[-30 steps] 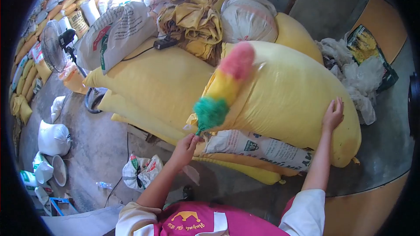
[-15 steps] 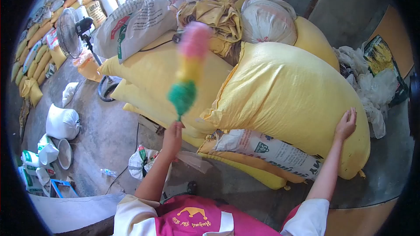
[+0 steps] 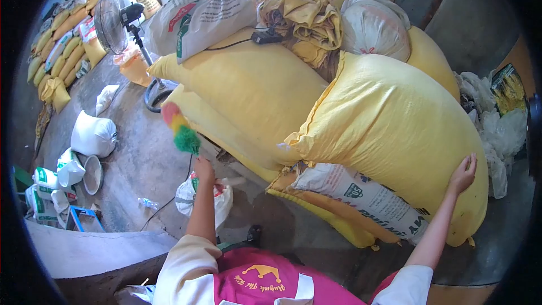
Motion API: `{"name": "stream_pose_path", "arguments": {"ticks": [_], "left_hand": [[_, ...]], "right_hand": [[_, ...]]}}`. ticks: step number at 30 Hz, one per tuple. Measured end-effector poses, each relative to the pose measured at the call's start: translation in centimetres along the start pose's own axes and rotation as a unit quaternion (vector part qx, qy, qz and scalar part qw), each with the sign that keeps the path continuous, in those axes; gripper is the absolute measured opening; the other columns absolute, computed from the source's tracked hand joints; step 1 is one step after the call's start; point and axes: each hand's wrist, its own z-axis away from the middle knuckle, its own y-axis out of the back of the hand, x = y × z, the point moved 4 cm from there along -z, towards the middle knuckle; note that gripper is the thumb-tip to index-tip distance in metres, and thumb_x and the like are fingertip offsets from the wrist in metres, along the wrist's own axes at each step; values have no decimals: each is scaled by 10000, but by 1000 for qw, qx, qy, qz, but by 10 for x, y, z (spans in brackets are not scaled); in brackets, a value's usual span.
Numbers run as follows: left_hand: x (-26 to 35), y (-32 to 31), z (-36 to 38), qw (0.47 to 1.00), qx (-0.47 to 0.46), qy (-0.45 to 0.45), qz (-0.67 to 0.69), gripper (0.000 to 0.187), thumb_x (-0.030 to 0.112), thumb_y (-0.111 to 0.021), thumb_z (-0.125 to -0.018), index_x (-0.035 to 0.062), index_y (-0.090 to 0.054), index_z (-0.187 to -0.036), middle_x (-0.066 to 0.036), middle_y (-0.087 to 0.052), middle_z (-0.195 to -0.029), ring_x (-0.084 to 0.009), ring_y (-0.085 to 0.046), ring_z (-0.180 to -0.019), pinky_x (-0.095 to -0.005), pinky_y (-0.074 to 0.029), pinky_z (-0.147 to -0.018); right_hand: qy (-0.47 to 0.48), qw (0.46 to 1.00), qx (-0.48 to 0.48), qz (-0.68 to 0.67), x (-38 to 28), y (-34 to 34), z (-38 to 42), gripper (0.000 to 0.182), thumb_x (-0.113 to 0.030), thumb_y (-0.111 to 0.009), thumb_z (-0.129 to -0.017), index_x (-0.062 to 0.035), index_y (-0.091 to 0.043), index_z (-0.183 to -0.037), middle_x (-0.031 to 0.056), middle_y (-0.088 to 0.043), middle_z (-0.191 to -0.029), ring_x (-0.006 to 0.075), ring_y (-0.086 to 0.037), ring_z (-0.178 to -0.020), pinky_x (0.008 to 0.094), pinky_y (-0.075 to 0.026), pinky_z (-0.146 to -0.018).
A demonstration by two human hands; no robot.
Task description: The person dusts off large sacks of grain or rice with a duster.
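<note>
In my left hand [image 3: 203, 170] is the handle of a fluffy duster [image 3: 185, 139], pink, yellow and green, with my fingers closed round it. The duster points up and away, near the left end of the lower yellow sacks. My right hand [image 3: 464, 175] rests on the right side of a big, bulging yellow sack [image 3: 389, 118], its fingers stretched out and holding nothing. Under that sack lies a white printed sack [image 3: 361, 197]. Another long yellow sack [image 3: 243, 79] lies behind and to the left.
A standing fan [image 3: 113, 22] is at the back left, beside a white printed bag [image 3: 203, 17]. Folded yellow sacks [image 3: 310, 11] and a tied white bag [image 3: 375, 28] top the pile. Stacked sacks [image 3: 70, 51] line the far left. A white sack [image 3: 95, 134] and buckets stand on the floor.
My left hand has swung the duster down and to the left, away from above the long yellow sack. My right hand stays on the big sack. The view has shifted slightly.
</note>
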Motion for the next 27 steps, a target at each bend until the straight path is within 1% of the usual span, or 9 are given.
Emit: {"name": "stream_pose_path", "arguments": {"ticks": [1,3,5,9,13,16,19,25,27], "left_hand": [[9,0,17,996,-30,75,27,369,253,-351,-893,-51,-562,-899,-233,-586,-841,-379,-557,-770,-423,-418,-685],[43,-1,61,983,-96,-90,-131,345,249,-366,-889,-30,-568,-908,-226,-589,-870,-380,-560,-801,-423,-424,-709],[52,-12,106,933,-215,-259,-127,342,281,-371,-885,10,-577,-923,-215,-592,-881,-385,-562,-821,-436,-431,-728],[44,-24,177,704,-502,-316,-391,358,363,-362,-870,82,-566,-959,-198,-601,-819,-397,-559,-806,-474,-435,-706],[59,-8,175,732,-460,-314,-393,346,367,-366,-872,82,-555,-928,-195,-600,-795,-387,-565,-781,-478,-433,-672],[70,9,136,931,-204,-273,-130,322,314,-366,-885,41,-533,-858,-207,-592,-772,-389,-563,-756,-465,-428,-645],[103,18,106,982,-65,-176,6,313,272,-362,-890,13,-539,-898,-220,-584,-781,-402,-552,-766,-460,-426,-657],[140,-35,154,951,-213,-175,-141,343,303,-370,-886,35,-580,-923,-208,-591,-874,-360,-564,-859,-438,-442,-711],[164,-35,188,814,-390,-291,-316,383,342,-381,-876,11,-573,-897,-211,-588,-884,-382,-549,-860,-446,-429,-720]], "right_hand": [[1,1000,-1,-20,3,-2,-1,294,-191,-456,-867,3,-545,-1068,152,-521,-1158,295,-491,-1070,348,-385,-882],[11,1000,3,-23,8,-5,-3,300,-185,-446,-872,7,-537,-1084,154,-521,-1157,299,-487,-1074,346,-382,-888],[7,999,-4,-34,12,-9,-6,304,-185,-445,-872,9,-534,-1089,153,-520,-1158,296,-486,-1077,343,-382,-888],[14,999,-8,-29,12,-7,-5,312,-185,-445,-873,14,-527,-1099,150,-520,-1161,279,-485,-1083,330,-382,-888],[19,1000,-4,-19,10,-6,-4,314,-187,-445,-876,8,-521,-1110,144,-522,-1161,272,-494,-1073,323,-387,-881],[0,999,-14,-39,17,-10,-4,326,-211,-441,-880,0,-521,-1115,142,-518,-1168,262,-494,-1076,313,-384,-884],[-11,998,-18,-51,23,-14,-6,336,-231,-434,-884,-7,-522,-1119,140,-516,-1172,250,-492,-1081,304,-378,-892],[13,998,-4,-58,17,-9,-3,314,-183,-441,-881,13,-515,-1116,151,-524,-1157,275,-503,-1060,323,-391,-878],[29,999,-1,-42,13,-8,-6,317,-185,-440,-882,15,-514,-1116,155,-522,-1158,276,-501,-1063,324,-389,-880]]}}
